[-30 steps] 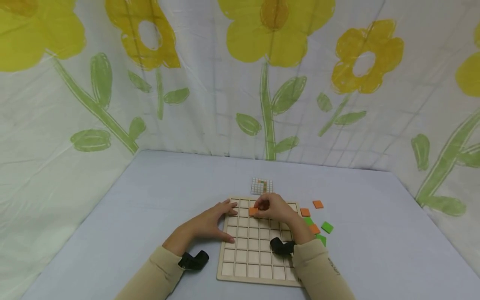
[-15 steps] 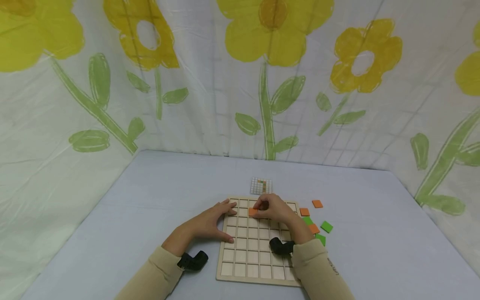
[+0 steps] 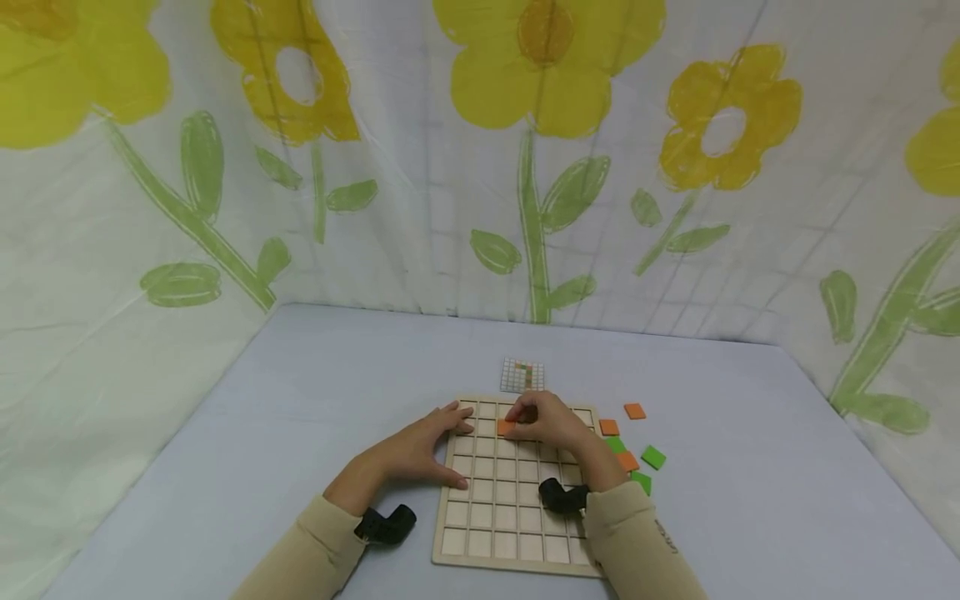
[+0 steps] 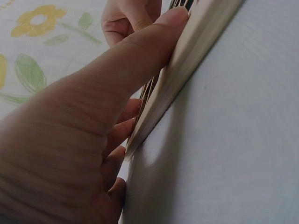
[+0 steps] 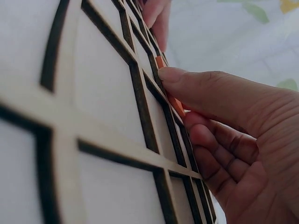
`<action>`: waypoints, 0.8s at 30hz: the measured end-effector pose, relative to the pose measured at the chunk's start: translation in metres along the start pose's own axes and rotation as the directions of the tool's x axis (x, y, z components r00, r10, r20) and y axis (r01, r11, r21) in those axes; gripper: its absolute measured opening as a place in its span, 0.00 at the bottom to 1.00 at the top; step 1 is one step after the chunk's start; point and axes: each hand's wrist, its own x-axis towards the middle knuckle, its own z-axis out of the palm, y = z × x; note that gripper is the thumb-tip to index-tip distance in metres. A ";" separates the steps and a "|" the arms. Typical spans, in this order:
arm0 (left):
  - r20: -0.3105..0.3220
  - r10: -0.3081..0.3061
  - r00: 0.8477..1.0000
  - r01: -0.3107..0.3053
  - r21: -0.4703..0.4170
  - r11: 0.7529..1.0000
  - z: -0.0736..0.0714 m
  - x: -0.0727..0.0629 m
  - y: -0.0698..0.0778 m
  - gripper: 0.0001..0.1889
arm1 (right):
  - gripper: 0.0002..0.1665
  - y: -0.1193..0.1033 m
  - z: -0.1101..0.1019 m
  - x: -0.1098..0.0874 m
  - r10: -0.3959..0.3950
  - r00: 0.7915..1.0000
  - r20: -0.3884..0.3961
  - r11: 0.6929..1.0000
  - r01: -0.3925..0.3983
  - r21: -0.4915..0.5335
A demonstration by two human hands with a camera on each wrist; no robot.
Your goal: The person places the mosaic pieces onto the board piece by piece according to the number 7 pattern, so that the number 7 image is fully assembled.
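Observation:
A wooden grid board (image 3: 483,517) with square recesses lies on the table. My right hand (image 3: 551,423) pinches an orange square tile (image 3: 506,427) between thumb and fingers at a cell in the upper part of the board. Seen from the right wrist, the tile (image 5: 175,103) sits tilted against the dark-edged cell walls, partly behind the thumb. My left hand (image 3: 408,450) rests at the board's left edge, fingers spread and thumb (image 4: 173,18) on the rim. That hand holds no tile.
A small card (image 3: 522,375) printed with a coloured grid lies behind the board. To the right are loose orange tiles (image 3: 635,411) and green tiles (image 3: 653,457), some beside the board's edge and partly behind the right forearm. A flowered curtain (image 3: 405,208) hangs behind the table.
Both hands and the orange tile stay in place on the board. Only the head view has tilted very slightly.

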 end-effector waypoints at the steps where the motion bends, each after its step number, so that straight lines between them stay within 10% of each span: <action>1: 0.000 0.000 1.000 0.000 0.001 1.000 0.000 0.000 0.000 0.46 | 0.11 0.000 0.000 0.000 0.005 1.000 0.000 1.000 -0.005 0.000; 24: 0.008 0.000 1.000 0.000 0.005 1.000 -0.002 -0.001 0.002 0.47 | 0.14 -0.001 0.001 0.000 0.018 1.000 -0.001 1.000 -0.018 -0.004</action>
